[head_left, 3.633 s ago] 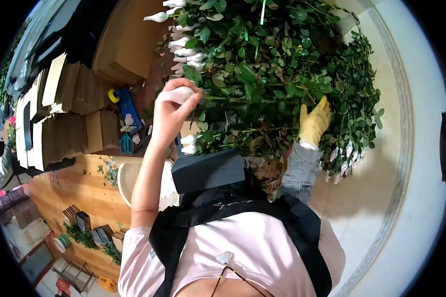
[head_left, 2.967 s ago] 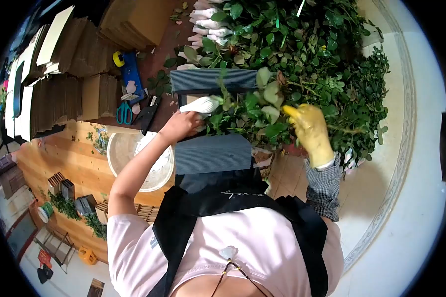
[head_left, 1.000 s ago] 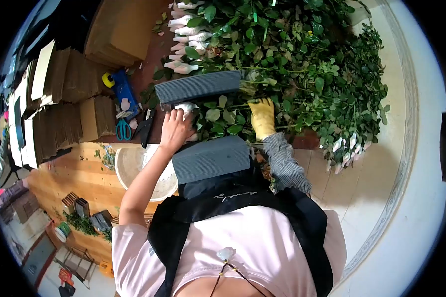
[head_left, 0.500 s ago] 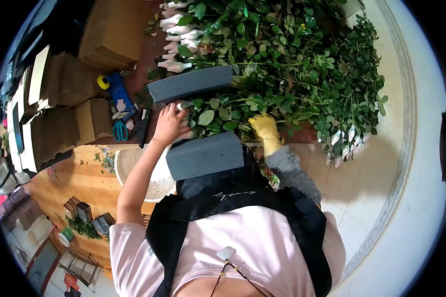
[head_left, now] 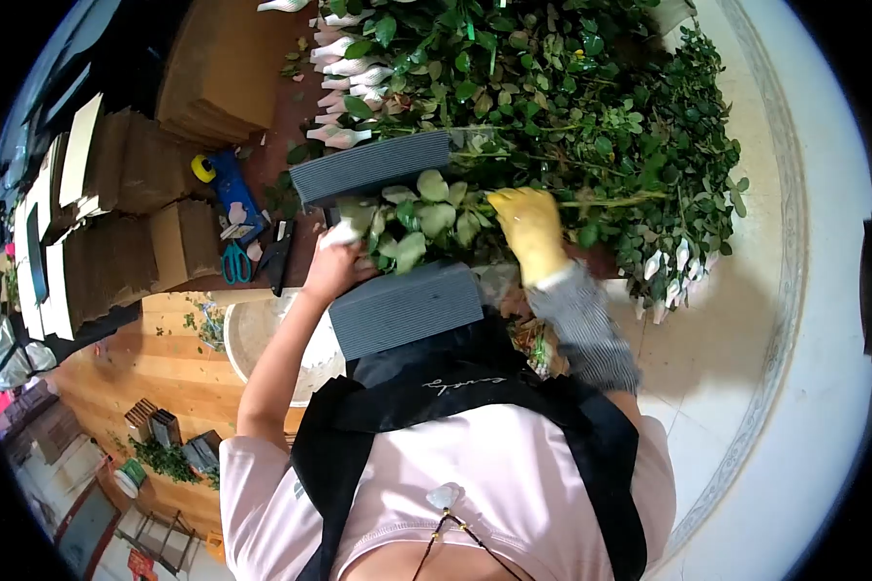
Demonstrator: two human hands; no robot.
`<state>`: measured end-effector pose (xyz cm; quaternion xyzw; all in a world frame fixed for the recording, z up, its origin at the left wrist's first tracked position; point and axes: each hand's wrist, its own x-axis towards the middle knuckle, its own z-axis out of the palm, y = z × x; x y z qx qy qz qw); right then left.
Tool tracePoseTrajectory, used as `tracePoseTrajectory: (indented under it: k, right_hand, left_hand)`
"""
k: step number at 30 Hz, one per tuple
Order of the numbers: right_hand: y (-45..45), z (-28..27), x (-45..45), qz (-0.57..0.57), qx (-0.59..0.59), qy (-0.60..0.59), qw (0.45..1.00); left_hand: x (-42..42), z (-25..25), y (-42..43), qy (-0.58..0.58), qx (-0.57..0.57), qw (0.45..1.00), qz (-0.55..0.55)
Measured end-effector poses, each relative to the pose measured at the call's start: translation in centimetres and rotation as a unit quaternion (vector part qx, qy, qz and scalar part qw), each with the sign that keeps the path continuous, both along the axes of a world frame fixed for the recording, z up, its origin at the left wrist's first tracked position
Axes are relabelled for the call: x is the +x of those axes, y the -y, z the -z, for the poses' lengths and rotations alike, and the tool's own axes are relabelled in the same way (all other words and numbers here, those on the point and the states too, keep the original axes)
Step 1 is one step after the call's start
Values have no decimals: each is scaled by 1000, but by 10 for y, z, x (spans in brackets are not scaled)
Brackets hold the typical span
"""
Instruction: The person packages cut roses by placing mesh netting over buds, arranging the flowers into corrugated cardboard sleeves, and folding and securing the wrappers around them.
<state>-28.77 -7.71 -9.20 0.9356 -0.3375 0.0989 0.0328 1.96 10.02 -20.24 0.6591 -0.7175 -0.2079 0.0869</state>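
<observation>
My bare left hand (head_left: pixel 333 269) is closed around the head end of a rose, whose bud sits in a white net sleeve (head_left: pixel 343 235). My right hand, in a yellow glove (head_left: pixel 530 232), grips the leafy rose stems (head_left: pixel 436 215) farther along. The stems lie across between two grey corrugated cardboard pieces. One cardboard piece (head_left: pixel 373 167) stands just beyond my hands; the other, a folded cardboard wrap (head_left: pixel 407 308), lies close to my apron. Leaves hide how many stems are held.
Many sleeved roses (head_left: pixel 349 73) and their foliage (head_left: pixel 591 126) cover the table beyond. Teal scissors (head_left: pixel 236 261), a black-handled tool (head_left: pixel 277 258) and a blue tape dispenser (head_left: pixel 233 189) lie left. Cardboard stacks (head_left: pixel 116 232) stand farther left. A white tub (head_left: pixel 271 339) sits below the table edge.
The rose has come up off the pile, its leaves and sleeved bud now higher and clearer. My gloved right hand has moved slightly away from me and closed on the stems.
</observation>
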Motion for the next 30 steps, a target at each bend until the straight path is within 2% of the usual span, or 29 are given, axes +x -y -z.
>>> tracePoseTrajectory:
  k: [1,2,3,4,5,7,10,11,13,14,15,16,18,19,21,22,24,25,27,28,30]
  right_hand:
    - [5,30,0,33,81,-60,994]
    - [9,87,-12,64,154,0,986]
    - [12,144,-24,95,220,65,969]
    - [13,117,-15,34,111,-83,990]
    - [15,100,-4,31,110,-80,990]
    - [7,81,10,88,144,-279,945]
    - [23,90,17,111,143,-291,940]
    - [22,119,5,77,-10,-160,984]
    - [21,171,-5,140,87,-130,978]
    - [12,109,13,171,168,-164,957]
    - [12,90,22,156,195,-274,929]
    - [12,108,10,133,195,-236,943]
    - [13,99,-8,85,251,-111,958]
    - [19,94,-12,93,248,-110,958]
    - [30,70,-11,0,262,0,965]
    - [32,58,-8,41,330,55,942]
    - [42,9,1,88,455,250,850]
    - [55,17,3,106,339,214,910]
    - [76,37,7,124,114,95,981]
    - [83,46,12,132,63,26,989]
    - [91,71,18,171,103,-90,976]
  left_hand:
    - [2,-1,-2,6,-1,1000,8]
    - [-4,-33,3,-5,-19,1000,6]
    - [-2,-28,-1,0,-18,1000,3]
    - [0,-18,-2,-12,-62,998,10]
    - [1,-12,-3,-27,-105,994,18]
    - [1,-11,-1,0,-101,995,22]
    - [-1,-23,14,57,-73,996,13]
    - [-2,-28,18,60,-80,995,19]
    - [-5,-29,22,82,-47,995,27]
    - [-6,-31,23,82,-53,995,30]
    - [-7,-34,23,84,-92,992,18]
    - [-7,-35,23,82,-129,988,10]
    - [-5,-32,25,57,-109,992,21]
    - [-4,-31,26,51,-90,995,14]
    - [-1,-29,29,44,-61,997,3]
    - [1,-27,30,28,-53,998,1]
    - [-4,-22,25,-28,-47,998,-30]
    - [-5,-21,24,-52,-59,996,-44]
    - [-5,-6,17,-82,-94,991,-54]
    - [-4,3,13,-110,-128,983,-73]
    - [-5,-1,10,-109,-108,984,-88]
